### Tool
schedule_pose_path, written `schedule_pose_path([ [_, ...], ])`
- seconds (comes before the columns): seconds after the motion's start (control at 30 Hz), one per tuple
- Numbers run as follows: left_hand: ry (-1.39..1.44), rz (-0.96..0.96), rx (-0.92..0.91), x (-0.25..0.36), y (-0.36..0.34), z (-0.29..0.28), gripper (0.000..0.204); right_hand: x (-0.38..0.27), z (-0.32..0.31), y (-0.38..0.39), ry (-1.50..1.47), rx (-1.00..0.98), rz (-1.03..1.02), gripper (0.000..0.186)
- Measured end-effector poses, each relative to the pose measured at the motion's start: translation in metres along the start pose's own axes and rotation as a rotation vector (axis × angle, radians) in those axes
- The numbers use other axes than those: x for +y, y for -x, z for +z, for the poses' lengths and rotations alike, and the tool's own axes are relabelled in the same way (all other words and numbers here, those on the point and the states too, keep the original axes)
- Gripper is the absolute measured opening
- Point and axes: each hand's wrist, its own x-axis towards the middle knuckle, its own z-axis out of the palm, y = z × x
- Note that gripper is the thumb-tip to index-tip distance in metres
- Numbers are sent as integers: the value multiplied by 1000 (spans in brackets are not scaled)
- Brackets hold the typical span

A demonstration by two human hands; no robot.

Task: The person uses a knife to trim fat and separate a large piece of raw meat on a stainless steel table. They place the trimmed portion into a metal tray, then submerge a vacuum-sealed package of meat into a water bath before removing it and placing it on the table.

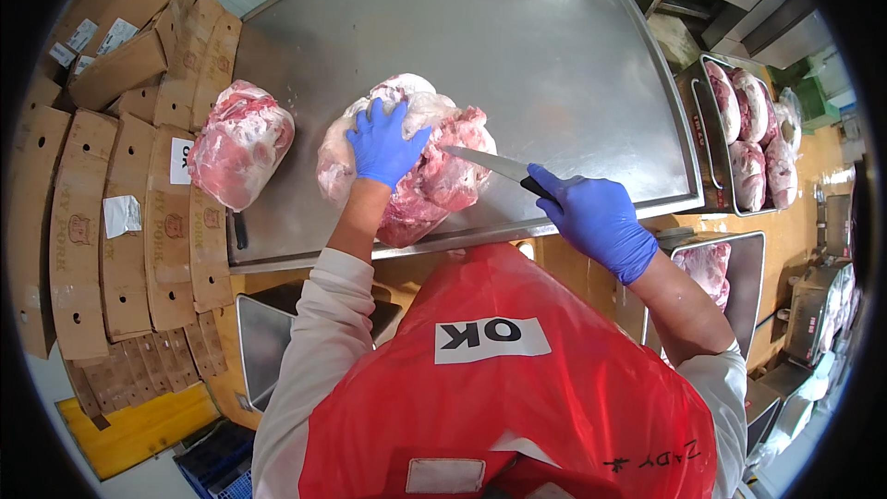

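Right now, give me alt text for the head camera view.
A left hand in a blue glove presses on a slab of raw meat on a steel table, while the right hand holds a knife against it. Another bagged piece lies left.

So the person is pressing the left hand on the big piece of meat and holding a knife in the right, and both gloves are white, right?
Not quite. The gloves are blue, not white. The head view shows the left hand in a blue glove pressing on the piece of meat, and the right hand, also in blue, holding the knife with its blade at the meat.
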Motion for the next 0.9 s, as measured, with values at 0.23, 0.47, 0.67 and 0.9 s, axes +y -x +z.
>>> schedule_pose_path([
  [0.23, 45, 121, 99, -22, -2, 17, 60, -6, -17, -10, 24, 10, -33, 43],
  [0.47, 36, -13, 31, -37, -12, -15, 97, -12, -49, -44, 175, -59, -103, 42],
  [0.67, 127, -188, -189, -58, -22, -17, 111, -31, -73, -90, 324, -242, -158, 30],
  [0.9, 217, -300, -274, -71, -38, -28, 111, -54, -92, -149, 375, -280, -268, 20],
])
